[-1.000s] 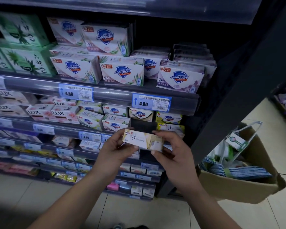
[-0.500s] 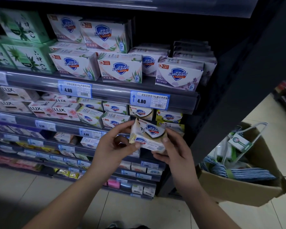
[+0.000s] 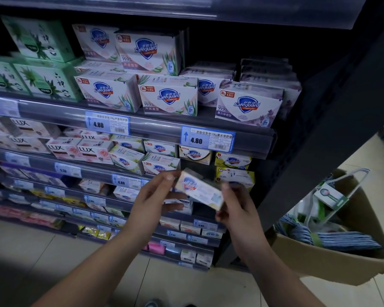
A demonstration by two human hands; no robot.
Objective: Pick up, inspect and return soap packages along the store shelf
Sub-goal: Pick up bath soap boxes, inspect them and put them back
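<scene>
Tilted flatter than before, soap box [image 3: 200, 189] is pinched by left hand [image 3: 152, 199] and right hand [image 3: 236, 210]; inspection continues, reshelving next.

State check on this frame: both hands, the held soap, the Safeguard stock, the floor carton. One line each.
soap box: in the air, tilted, held at both ends, motion-blurred.
left hand: grips the box's left end.
right hand: pinches its right end; blurred.
Safeguard boxes: shelved in stacks, closed.
cardboard carton: on the floor, flaps open.
blue cloths: folded, lying inside the carton.
</scene>
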